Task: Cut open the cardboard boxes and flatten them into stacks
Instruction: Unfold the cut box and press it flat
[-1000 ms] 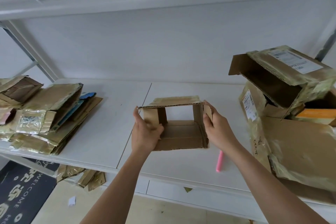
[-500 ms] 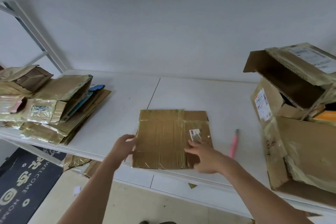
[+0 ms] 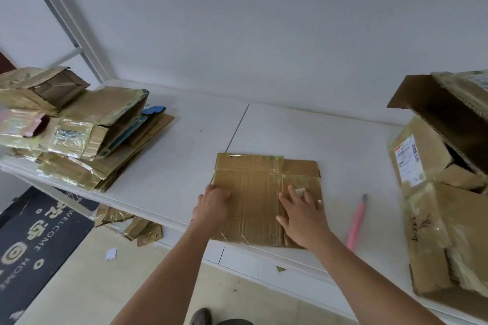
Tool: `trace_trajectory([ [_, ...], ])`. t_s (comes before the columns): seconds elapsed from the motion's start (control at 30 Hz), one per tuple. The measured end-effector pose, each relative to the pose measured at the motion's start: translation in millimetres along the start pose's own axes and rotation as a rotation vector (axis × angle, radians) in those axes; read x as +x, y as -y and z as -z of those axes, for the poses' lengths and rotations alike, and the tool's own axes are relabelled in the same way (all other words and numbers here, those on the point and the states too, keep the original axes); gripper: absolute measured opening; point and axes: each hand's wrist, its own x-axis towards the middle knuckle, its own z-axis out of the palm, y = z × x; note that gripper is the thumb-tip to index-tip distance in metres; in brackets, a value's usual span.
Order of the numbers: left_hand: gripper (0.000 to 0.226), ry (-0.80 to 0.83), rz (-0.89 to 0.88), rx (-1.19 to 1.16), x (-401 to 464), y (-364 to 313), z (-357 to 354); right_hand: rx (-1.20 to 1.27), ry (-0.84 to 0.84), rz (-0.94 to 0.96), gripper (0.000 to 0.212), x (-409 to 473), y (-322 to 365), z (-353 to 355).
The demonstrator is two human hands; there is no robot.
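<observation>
Both hands rest on the flattened box (image 3: 266, 198), which lies flat near the front edge of the white table (image 3: 330, 140), its taped brown panel up. Spread flat with straight fingers, the right hand (image 3: 301, 215) presses the box's right part, fingertips just beside a small white label (image 3: 301, 191). At the box's left edge the left hand (image 3: 212, 204) has its fingers curled; whether they hook round the edge or only press on it cannot be told. Just right of the box, apart from it, a pink utility knife (image 3: 356, 221) lies on the table, pointing away from the near edge. Beyond the knife, at the right end, stand opened cardboard boxes (image 3: 443, 192), one with a shipping label on its side and another with a raised flap on top. Well apart at the left end sits a stack of flattened cardboard (image 3: 87, 134), glossy with tape, a blue sheet showing among the layers. Cardboard scraps (image 3: 132, 224) lie on the floor under the table's left part, near a dark welcome mat (image 3: 34, 240).
</observation>
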Motion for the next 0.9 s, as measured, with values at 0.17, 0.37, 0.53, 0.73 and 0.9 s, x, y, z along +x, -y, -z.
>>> trace_trajectory([
  [0.17, 0.024, -0.169, 0.198, -0.301, 10, -10, 11, -0.024, -0.048, -0.029, 0.064, -1, -4, -18],
  [0.37, 0.026, -0.101, 0.192, -0.639, 20, -10, 42, 0.016, -0.157, -0.098, 0.123, 6, -5, -35],
  [0.53, 0.01, -0.203, 0.061, -1.07, 9, -13, 83, 0.416, -0.459, -0.312, 0.067, 8, 34, 2],
  [0.73, 0.005, -0.367, 0.201, -1.579, 1, 45, 150, 1.092, -0.7, -0.154, 0.083, 44, 126, 71],
  [0.9, 0.009, -0.487, 0.258, -1.581, -7, 120, 187, 1.22, -0.702, -0.026, 0.079, 80, 223, 103],
])
